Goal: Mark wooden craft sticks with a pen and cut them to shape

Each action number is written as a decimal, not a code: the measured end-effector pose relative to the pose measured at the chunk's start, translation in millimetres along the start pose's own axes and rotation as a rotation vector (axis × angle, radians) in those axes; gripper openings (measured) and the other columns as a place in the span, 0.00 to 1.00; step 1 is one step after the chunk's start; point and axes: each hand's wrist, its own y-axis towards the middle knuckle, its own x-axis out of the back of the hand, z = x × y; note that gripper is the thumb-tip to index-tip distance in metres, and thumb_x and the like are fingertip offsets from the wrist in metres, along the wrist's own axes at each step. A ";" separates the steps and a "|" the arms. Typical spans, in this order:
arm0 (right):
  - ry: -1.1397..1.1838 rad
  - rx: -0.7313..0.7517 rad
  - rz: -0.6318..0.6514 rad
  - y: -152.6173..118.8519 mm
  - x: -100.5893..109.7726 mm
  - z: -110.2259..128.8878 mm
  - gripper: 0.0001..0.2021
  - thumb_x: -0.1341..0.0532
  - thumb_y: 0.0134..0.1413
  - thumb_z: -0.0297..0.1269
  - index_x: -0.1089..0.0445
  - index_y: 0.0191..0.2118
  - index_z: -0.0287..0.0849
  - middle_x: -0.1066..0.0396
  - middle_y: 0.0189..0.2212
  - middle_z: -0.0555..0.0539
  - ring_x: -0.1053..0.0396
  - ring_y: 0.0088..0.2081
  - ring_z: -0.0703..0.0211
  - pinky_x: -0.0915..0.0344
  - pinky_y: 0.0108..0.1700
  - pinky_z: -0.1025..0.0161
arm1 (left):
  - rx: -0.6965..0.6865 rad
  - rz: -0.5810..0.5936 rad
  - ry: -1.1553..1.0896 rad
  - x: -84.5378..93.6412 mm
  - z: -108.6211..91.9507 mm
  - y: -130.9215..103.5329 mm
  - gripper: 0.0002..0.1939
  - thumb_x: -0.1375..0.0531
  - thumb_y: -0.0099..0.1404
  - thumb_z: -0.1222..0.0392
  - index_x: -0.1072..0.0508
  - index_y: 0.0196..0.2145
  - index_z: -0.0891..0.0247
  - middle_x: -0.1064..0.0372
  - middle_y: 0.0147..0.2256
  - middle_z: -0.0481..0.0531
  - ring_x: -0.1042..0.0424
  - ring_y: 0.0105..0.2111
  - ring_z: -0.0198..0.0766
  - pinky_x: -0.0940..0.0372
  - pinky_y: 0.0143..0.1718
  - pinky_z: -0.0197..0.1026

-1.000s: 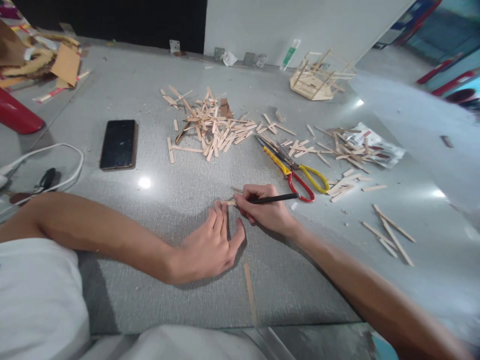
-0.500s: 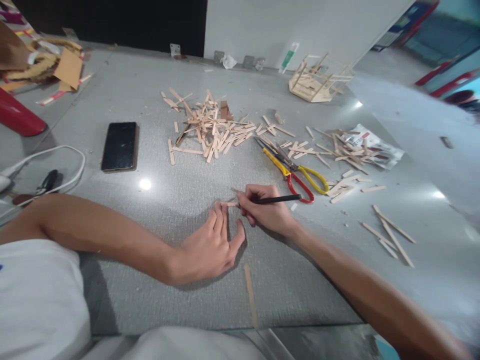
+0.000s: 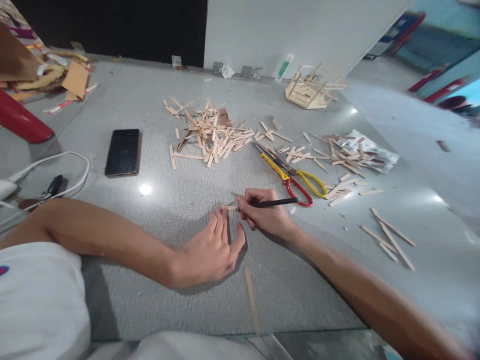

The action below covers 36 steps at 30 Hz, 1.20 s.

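Observation:
My right hand [image 3: 264, 212] is closed round a slim black tool [image 3: 277, 202] like a pen or craft knife, its thin tip pointing left. Under the fingertips of my left hand [image 3: 212, 245] lies a small wooden stick piece [image 3: 229, 207], pressed flat on the grey table [image 3: 165, 310]. The left fingers are stretched out, with the thumb apart. Nearer to me, a longer wooden strip [image 3: 252, 300] lies on the table. Pliers [image 3: 273, 165] with a yellow and red grip and scissors [image 3: 313, 182] with yellow handles lie beyond my right hand.
A pile of cut sticks [image 3: 215, 135] lies beyond my hands, with more sticks [image 3: 392, 237] at the right. A phone [image 3: 123, 152], white cable [image 3: 84, 175] and red cylinder [image 3: 24, 120] are at the left. A stick frame [image 3: 313, 92] stands at the back right.
The camera view has shifted slightly, so the far objects appear a little lower. Both hands keep nearly the same pose at the small stick piece.

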 end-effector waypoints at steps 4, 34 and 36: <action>-0.010 0.001 0.004 0.5 -0.4 1.0 0.26 0.34 0.65 0.54 0.36 0.22 0.43 0.35 0.15 0.54 0.39 0.13 0.69 0.46 0.17 0.69 | 0.002 -0.001 -0.008 -1.4 -0.5 -0.2 0.34 0.45 0.74 0.44 0.35 0.61 0.82 0.26 0.53 0.86 0.22 0.54 0.69 0.36 0.54 0.58; -0.093 0.007 -0.002 -0.6 -0.6 10.4 0.27 0.35 0.65 0.55 0.39 0.21 0.45 0.38 0.13 0.54 0.41 0.13 0.68 0.49 0.16 0.68 | -0.007 0.015 -0.026 1.2 1.4 0.3 0.35 0.46 0.75 0.44 0.36 0.62 0.83 0.27 0.54 0.87 0.22 0.55 0.67 0.35 0.55 0.58; -0.105 0.015 0.001 -0.3 -0.5 11.1 0.27 0.37 0.66 0.55 0.40 0.21 0.45 0.39 0.12 0.55 0.42 0.13 0.68 0.49 0.17 0.68 | 0.002 0.009 -0.031 0.8 0.8 0.0 0.36 0.45 0.74 0.44 0.37 0.62 0.83 0.27 0.54 0.88 0.22 0.55 0.69 0.36 0.55 0.58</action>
